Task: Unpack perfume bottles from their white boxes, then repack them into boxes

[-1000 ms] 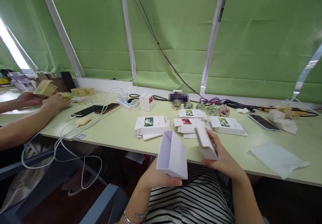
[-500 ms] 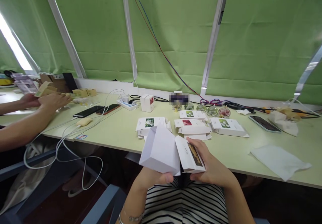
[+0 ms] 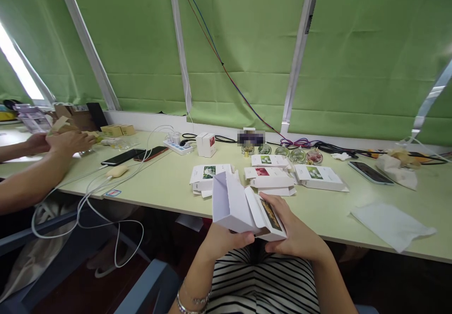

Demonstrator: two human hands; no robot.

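My left hand (image 3: 226,245) is closed around a white open-sided carton insert (image 3: 236,203), thumb along its lower edge. In my right hand (image 3: 298,231) is a small white carton (image 3: 259,210) printed with a dark golden picture, its end flap raised. The insert and the carton meet above my lap, the insert's near end touching or overlapping the carton's open end; I cannot tell whether it is inside. Beyond them on the table lie flat white cartons: one with white blossoms (image 3: 197,175), one with a red flower (image 3: 254,175), and one with green leaves and white petals (image 3: 328,177).
Several round glass bottles (image 3: 297,156) stand behind the cartons. An upright white box (image 3: 205,145) is near the power strip (image 3: 179,148). Phones (image 3: 123,157) and white cables lie left, where another person's hands (image 3: 70,142) work. A white tissue (image 3: 391,224) and phone (image 3: 370,173) lie right.
My left hand has moved right, turning the insert and bringing it up against the carton. My right hand has hardly moved. The other person's hands shifted slightly left.
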